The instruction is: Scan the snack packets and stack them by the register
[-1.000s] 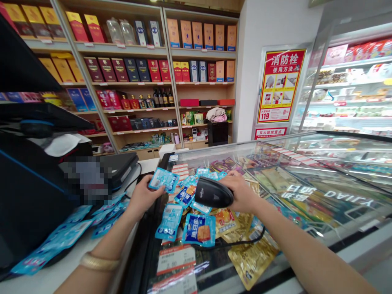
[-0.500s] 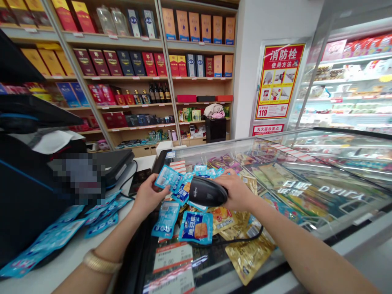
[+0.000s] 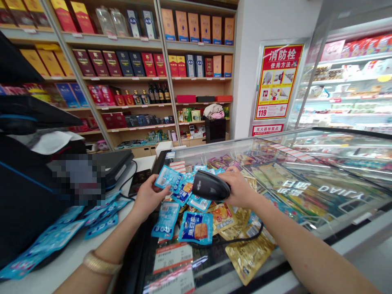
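Observation:
My left hand (image 3: 147,197) pinches a small light-blue snack packet (image 3: 167,178) and holds it up over the freezer's glass lid. My right hand (image 3: 240,189) grips a black corded barcode scanner (image 3: 210,186), its head pointing left toward that packet, a short gap apart. Below both hands lies a loose pile of blue snack packets (image 3: 196,227) and gold packets (image 3: 249,255) on the glass. The scanner's black cable (image 3: 241,239) runs under my right forearm.
A glass-topped chest freezer (image 3: 306,192) fills the right. On the white counter (image 3: 61,269) at left lie more blue packets (image 3: 45,247) beside a black register terminal (image 3: 27,196). Price labels (image 3: 173,258) stick to the glass. Shelves of boxed goods (image 3: 137,65) stand behind.
My left hand has brought the blue packet a little to the right, closer to the scanner. My right hand and the scanner have shifted only slightly.

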`<state>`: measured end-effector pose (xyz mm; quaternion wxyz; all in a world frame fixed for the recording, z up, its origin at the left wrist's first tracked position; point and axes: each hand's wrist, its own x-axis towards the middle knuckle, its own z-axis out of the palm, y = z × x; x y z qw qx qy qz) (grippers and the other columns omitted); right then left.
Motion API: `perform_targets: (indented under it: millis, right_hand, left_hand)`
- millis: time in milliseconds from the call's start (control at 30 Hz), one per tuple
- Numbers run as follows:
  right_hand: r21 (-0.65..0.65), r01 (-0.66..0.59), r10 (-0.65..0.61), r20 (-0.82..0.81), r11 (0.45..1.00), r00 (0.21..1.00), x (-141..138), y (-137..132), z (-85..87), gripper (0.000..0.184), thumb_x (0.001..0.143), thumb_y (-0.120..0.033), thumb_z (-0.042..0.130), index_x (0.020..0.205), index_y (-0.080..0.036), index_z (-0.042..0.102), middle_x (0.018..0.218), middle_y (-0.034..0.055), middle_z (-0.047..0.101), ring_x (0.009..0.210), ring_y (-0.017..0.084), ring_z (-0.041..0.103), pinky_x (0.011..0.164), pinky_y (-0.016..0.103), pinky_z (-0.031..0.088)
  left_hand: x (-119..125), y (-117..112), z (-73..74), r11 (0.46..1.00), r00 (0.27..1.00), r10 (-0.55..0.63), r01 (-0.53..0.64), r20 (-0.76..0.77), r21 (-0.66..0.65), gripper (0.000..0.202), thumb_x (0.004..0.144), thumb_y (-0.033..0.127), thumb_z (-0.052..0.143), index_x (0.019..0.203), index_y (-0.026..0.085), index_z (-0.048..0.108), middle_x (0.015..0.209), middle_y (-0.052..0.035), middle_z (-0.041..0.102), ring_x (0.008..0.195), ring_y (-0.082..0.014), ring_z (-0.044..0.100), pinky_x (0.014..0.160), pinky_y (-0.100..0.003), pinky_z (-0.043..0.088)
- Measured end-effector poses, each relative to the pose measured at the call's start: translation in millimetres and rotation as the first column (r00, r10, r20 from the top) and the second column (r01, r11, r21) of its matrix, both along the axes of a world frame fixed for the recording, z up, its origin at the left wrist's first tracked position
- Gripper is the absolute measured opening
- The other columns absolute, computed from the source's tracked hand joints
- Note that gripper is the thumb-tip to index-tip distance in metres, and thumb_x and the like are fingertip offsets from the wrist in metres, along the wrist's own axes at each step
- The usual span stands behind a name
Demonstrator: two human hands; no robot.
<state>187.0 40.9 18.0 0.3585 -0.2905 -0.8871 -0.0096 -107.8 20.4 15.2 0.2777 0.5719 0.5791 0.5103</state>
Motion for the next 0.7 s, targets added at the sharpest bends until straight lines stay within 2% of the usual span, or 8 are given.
perform_targets:
  millis: [100, 200, 300, 367, 467, 533, 600, 700]
  right_hand:
    - [0.022, 0.116, -0.115, -0.06, 0.993, 0.992, 11, 9, 1.8, 0.021, 0.069, -0.036, 0.066, 0.083, -0.021, 0.062, 0.078, 0.002, 0.07, 0.073, 0.018, 0.06, 0.079, 0.033, 0.03]
    - [0.036, 0.236, -0.23, -0.129, 0.971, 0.965, 23, 19, 1.6, 0.015, 0.07, -0.03, 0.06, 0.082, -0.021, 0.062, 0.08, 0.0034, 0.071, 0.073, 0.019, 0.059, 0.077, 0.033, 0.031]
    - [0.059, 0.303, -0.29, -0.16, 0.951, 0.943, 32, 27, -0.9, 0.01, 0.071, -0.029, 0.058, 0.075, -0.02, 0.06, 0.07, 0.0028, 0.068, 0.068, 0.019, 0.058, 0.074, 0.032, 0.031]
    - [0.077, 0.328, -0.311, -0.175, 0.942, 0.934, 35, 30, -2.7, 0.012, 0.071, -0.03, 0.057, 0.074, -0.02, 0.061, 0.067, 0.0025, 0.066, 0.067, 0.019, 0.057, 0.073, 0.031, 0.031]
    - [0.096, 0.343, -0.323, -0.179, 0.934, 0.929, 35, 32, -4.5, 0.014, 0.073, -0.031, 0.056, 0.077, -0.02, 0.063, 0.067, 0.0031, 0.066, 0.066, 0.02, 0.057, 0.073, 0.031, 0.031]
    - [0.106, 0.343, -0.324, -0.165, 0.933, 0.932, 35, 32, -5.4, 0.014, 0.073, -0.031, 0.056, 0.077, -0.02, 0.063, 0.068, 0.0036, 0.066, 0.066, 0.02, 0.058, 0.073, 0.032, 0.032]
    - [0.111, 0.34, -0.324, -0.141, 0.934, 0.936, 34, 32, -6.5, 0.014, 0.073, -0.03, 0.056, 0.078, -0.02, 0.064, 0.068, 0.0037, 0.067, 0.065, 0.02, 0.058, 0.074, 0.032, 0.032]
    - [0.103, 0.337, -0.325, -0.112, 0.936, 0.939, 33, 32, -8.5, 0.016, 0.072, -0.028, 0.056, 0.083, -0.02, 0.065, 0.07, 0.0029, 0.068, 0.065, 0.019, 0.059, 0.075, 0.032, 0.032]
  left_hand:
    - [5, 2, -3.2, 0.997, 0.986, -0.065, 0.071, 0.153, -0.034, 0.049, 0.055, 0.047, 0.08, 0.087, 0.018, 0.056, 0.082, -0.0022, 0.071, 0.071, -0.0181, 0.068, 0.07, -0.032, 0.057]
    - [13, 3, -5.8, 0.971, 0.954, -0.206, 0.226, 0.217, -0.073, 0.05, 0.06, 0.046, 0.079, 0.096, 0.016, 0.062, 0.091, -0.0067, 0.073, 0.083, -0.0207, 0.069, 0.081, -0.036, 0.056]
    - [19, 4, -8.5, 0.932, 0.93, -0.34, 0.353, 0.139, -0.082, 0.056, 0.068, 0.043, 0.073, 0.114, 0.015, 0.063, 0.099, -0.0092, 0.073, 0.098, -0.0237, 0.067, 0.09, -0.04, 0.053]
    - [17, 6, -10.2, 0.944, 0.944, -0.329, 0.329, -0.008, -0.029, 0.055, 0.07, 0.042, 0.069, 0.118, 0.015, 0.063, 0.108, -0.0107, 0.071, 0.099, -0.0238, 0.066, 0.089, -0.04, 0.053]
    - [6, 10, -9.6, 0.968, 0.939, -0.136, 0.194, -0.315, 0.159, 0.044, 0.075, 0.039, 0.062, 0.112, 0.017, 0.067, 0.113, -0.0116, 0.067, 0.096, -0.023, 0.065, 0.086, -0.039, 0.053]
    - [-5, 11, -5.2, 0.959, 0.878, 0.059, 0.084, -0.476, 0.272, 0.037, 0.078, 0.036, 0.057, 0.108, 0.018, 0.068, 0.111, -0.0113, 0.066, 0.099, -0.0235, 0.063, 0.09, -0.039, 0.051]
    - [-18, 10, 2.0, 0.95, 0.769, 0.24, -0.06, -0.592, 0.306, 0.036, 0.08, 0.032, 0.052, 0.11, 0.018, 0.067, 0.111, -0.0121, 0.066, 0.102, -0.0256, 0.062, 0.094, -0.039, 0.048]
    - [-44, 5, 12.6, 0.908, 0.53, 0.398, -0.345, -0.748, 0.239, 0.042, 0.079, 0.032, 0.051, 0.117, 0.017, 0.064, 0.117, -0.0177, 0.064, 0.105, -0.0335, 0.061, 0.092, -0.046, 0.046]
